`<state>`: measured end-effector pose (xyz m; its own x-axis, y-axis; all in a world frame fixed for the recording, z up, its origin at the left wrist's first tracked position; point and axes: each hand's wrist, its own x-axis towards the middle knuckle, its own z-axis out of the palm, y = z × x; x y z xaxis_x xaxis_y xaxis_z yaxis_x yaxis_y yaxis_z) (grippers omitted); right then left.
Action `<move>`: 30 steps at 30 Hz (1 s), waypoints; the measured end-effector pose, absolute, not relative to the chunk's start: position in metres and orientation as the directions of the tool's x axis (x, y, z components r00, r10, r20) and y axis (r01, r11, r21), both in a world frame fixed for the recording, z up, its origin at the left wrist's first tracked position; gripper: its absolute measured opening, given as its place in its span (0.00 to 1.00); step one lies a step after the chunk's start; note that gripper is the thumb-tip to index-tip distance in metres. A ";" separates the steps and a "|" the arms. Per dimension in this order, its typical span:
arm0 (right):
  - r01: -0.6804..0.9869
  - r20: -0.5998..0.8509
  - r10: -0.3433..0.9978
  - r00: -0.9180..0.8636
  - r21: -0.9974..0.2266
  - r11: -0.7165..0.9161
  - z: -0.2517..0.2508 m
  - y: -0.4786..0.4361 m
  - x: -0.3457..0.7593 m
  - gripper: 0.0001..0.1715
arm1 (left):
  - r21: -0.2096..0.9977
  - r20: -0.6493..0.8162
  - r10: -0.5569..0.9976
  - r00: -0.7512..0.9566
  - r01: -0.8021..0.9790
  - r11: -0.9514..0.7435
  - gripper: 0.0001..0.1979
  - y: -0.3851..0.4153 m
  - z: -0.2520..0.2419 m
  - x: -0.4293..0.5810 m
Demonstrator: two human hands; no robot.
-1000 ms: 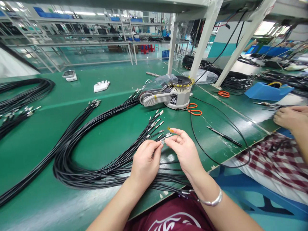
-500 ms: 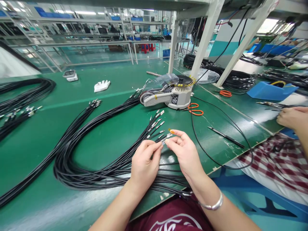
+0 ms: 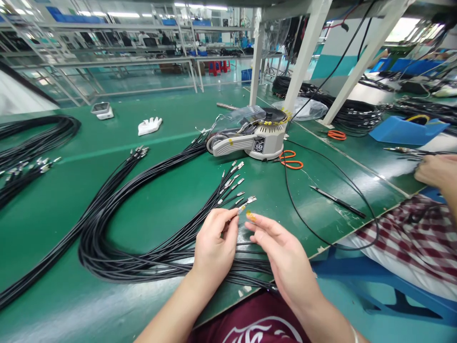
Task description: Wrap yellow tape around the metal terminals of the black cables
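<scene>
My left hand [image 3: 216,240] pinches a thin black cable close to its silvery connector [image 3: 252,199], and a small amber patch shows just past the fingertips. My right hand [image 3: 282,245] is open a little to the right, apart from the connector. A piece of amber tape [image 3: 251,216] clings to its index fingertip. Behind the left hand, several other connector ends [image 3: 228,183] fan out from the bundle of black cables [image 3: 103,228], which curves in a loop over the green table [image 3: 171,190].
A tape dispenser [image 3: 262,143] stands behind my hands, with orange-handled scissors [image 3: 293,165] beside it. A craft knife [image 3: 337,201] lies to the right. A white glove [image 3: 150,126] rests farther back. A co-worker's hand [image 3: 437,170] is at the right edge.
My right hand has moved off the connector, down and to the right, and its fingers have spread. My left hand keeps its pinch on the cable. An amber patch now shows at the connector.
</scene>
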<state>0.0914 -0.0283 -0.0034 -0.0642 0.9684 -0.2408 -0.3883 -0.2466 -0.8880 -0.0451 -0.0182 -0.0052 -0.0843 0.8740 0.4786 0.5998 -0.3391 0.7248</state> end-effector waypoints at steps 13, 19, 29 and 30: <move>-0.481 -0.192 0.970 -0.151 -0.843 -0.242 -0.006 -0.039 0.081 0.16 | 0.745 0.508 0.851 -0.132 0.564 -0.357 0.06 -0.026 -0.007 -0.045; -0.465 -0.182 0.972 -0.150 -0.854 -0.232 -0.005 -0.039 0.080 0.16 | 0.619 0.624 0.781 -0.026 0.626 -0.474 0.11 -0.026 -0.006 -0.049; -0.448 -0.172 0.972 -0.158 -0.865 -0.226 -0.004 -0.038 0.082 0.15 | 0.590 0.651 0.759 -0.013 0.638 -0.495 0.13 -0.026 -0.004 -0.048; -0.444 -0.169 0.973 -0.160 -0.868 -0.224 -0.004 -0.037 0.082 0.15 | 0.592 0.650 0.760 -0.016 0.637 -0.493 0.13 -0.026 -0.005 -0.048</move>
